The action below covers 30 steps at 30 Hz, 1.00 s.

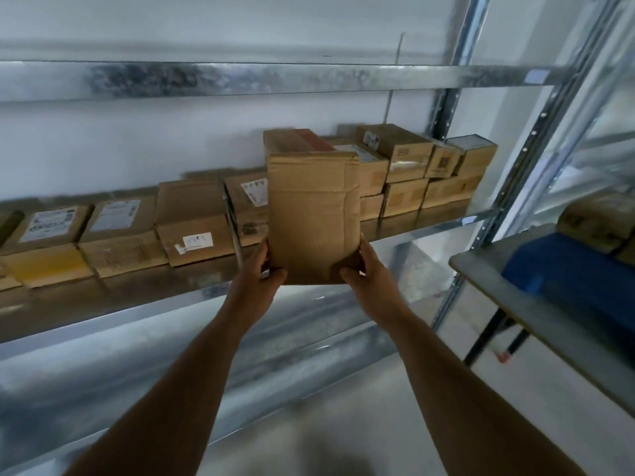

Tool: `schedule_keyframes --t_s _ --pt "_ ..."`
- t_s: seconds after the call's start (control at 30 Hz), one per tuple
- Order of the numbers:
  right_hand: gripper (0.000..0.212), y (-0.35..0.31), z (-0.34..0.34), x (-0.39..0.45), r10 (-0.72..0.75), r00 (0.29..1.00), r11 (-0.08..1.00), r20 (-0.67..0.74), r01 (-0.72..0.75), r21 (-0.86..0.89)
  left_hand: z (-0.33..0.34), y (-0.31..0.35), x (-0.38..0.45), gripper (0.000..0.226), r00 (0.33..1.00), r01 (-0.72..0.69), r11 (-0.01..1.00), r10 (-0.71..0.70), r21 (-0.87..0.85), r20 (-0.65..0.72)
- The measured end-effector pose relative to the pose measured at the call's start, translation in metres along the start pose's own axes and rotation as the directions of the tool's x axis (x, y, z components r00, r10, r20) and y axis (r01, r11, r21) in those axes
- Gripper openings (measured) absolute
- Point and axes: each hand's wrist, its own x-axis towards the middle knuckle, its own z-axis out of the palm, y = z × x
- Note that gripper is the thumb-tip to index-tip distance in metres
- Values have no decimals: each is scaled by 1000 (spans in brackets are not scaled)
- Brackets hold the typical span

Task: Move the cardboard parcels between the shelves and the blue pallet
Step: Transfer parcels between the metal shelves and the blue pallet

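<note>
A tall brown cardboard parcel (312, 214) stands upright in front of the metal shelf (144, 297), held at its lower corners. My left hand (263, 269) grips its bottom left corner, thumb on the front face. My right hand (366, 269) grips its bottom right corner the same way. Several more cardboard parcels (192, 221) line the back of the shelf, and a stack of small ones (409, 173) sits at the right end. The blue pallet (563, 269) lies on a grey table at the right.
The shelf's upper beam (240, 79) crosses overhead. A perforated steel upright (508, 187) stands between the shelf and the grey table (536, 314). A brown parcel (598, 221) rests on the pallet. Below is a pale floor.
</note>
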Motion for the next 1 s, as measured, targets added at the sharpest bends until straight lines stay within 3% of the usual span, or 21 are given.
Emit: schedule_keyframes --t_s 0.3,0.5,0.83,1.0 --pt "65 21 -46 -4 70 994 997 -90 -72 -21 49 13 26 64 998 14 1000 -14 9 69" --pt "64 54 -96 0 157 976 987 -148 -158 6 111 22 53 55 984 -78 996 83 -39 157" --pt "64 118 -190 12 296 889 954 -350 -296 53 235 48 121 56 917 -61 998 44 32 396" --pt "68 153 -242 14 375 831 922 -411 -380 74 305 70 142 58 857 -107 994 91 4 507"
